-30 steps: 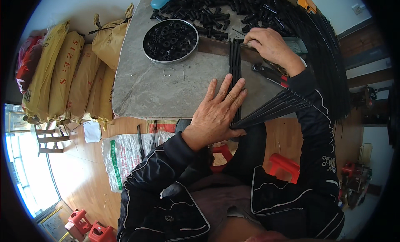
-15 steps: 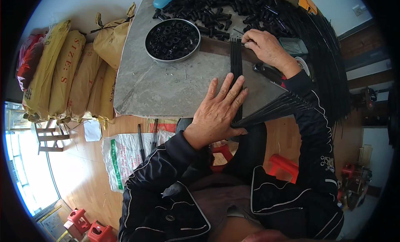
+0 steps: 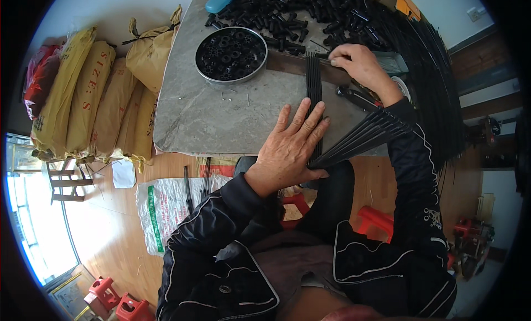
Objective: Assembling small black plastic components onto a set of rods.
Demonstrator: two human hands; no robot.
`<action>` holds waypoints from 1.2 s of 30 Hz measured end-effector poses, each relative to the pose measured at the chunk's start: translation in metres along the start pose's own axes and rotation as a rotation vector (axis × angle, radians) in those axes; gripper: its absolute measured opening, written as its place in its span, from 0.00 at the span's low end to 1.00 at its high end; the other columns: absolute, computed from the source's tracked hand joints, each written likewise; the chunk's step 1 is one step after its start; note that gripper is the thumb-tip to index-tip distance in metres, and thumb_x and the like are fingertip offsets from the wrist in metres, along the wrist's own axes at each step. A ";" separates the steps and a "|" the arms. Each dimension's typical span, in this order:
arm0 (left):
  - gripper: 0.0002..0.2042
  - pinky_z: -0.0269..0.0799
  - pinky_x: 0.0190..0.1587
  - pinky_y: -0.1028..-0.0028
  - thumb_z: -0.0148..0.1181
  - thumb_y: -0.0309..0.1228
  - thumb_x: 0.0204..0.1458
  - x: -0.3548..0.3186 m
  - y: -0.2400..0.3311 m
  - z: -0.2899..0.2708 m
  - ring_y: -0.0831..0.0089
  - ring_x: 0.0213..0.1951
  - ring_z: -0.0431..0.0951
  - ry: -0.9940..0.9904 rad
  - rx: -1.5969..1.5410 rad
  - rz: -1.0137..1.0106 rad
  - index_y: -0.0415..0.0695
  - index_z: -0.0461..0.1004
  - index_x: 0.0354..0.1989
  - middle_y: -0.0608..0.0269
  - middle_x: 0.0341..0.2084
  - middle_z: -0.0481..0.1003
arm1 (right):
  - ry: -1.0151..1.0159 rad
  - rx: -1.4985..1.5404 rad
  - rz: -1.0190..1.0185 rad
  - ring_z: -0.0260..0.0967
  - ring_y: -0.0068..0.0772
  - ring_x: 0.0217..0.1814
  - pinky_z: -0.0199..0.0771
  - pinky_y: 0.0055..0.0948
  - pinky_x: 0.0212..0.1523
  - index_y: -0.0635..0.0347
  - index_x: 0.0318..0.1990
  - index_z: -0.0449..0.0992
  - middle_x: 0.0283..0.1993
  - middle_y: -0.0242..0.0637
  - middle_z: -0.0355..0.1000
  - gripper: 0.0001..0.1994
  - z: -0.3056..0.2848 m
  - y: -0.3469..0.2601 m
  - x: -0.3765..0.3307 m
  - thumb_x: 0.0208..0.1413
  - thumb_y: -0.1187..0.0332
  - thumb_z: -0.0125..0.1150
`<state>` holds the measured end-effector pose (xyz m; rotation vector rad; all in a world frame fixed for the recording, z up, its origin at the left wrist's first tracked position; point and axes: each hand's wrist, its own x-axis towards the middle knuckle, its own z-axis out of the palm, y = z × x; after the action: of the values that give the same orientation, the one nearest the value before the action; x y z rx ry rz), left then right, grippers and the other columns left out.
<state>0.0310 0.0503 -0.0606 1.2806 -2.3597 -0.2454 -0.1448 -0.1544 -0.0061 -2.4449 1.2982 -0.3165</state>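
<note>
My left hand (image 3: 290, 141) lies flat with its fingers stretched out, pressing on a row of thin black umbrella ribs (image 3: 313, 77) at the table's near edge. More of these ribs fan out from under its thumb toward my right sleeve. Past the far ends of the row, my right hand (image 3: 362, 71) is closed, thumb and forefinger pinched together. What its fingertips hold is too small to make out. A brown bar (image 3: 285, 63) lies crosswise beneath the rib ends. Beside my right wrist rests a black-and-red hand tool (image 3: 358, 98), partly hidden.
A round metal dish (image 3: 198, 68) holds black notched rings. Black plastic tubes (image 3: 285, 33) are heaped at the back, beside a light blue object (image 3: 221, 0). Long black rods (image 3: 437, 94) hang over the right side. Small metal pins (image 3: 248, 100) lie on the grey table (image 3: 193, 122).
My right hand has moved slightly right and down, away from the rib ends. The fanned ribs near my right sleeve have shifted a little. My left hand stays in place.
</note>
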 end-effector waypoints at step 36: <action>0.50 0.36 0.70 0.52 0.67 0.60 0.33 -0.009 0.007 -0.002 0.55 0.71 0.44 -0.016 -0.023 -0.016 0.45 0.58 0.65 0.54 0.69 0.48 | 0.364 -0.051 -0.278 0.71 0.40 0.42 0.71 0.33 0.43 0.58 0.40 0.76 0.36 0.36 0.73 0.07 -0.006 0.039 -0.018 0.55 0.72 0.55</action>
<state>0.0309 0.0616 -0.0590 1.2920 -2.3537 -0.2877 -0.1864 -0.1606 -0.0175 -2.7017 1.1021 -0.8439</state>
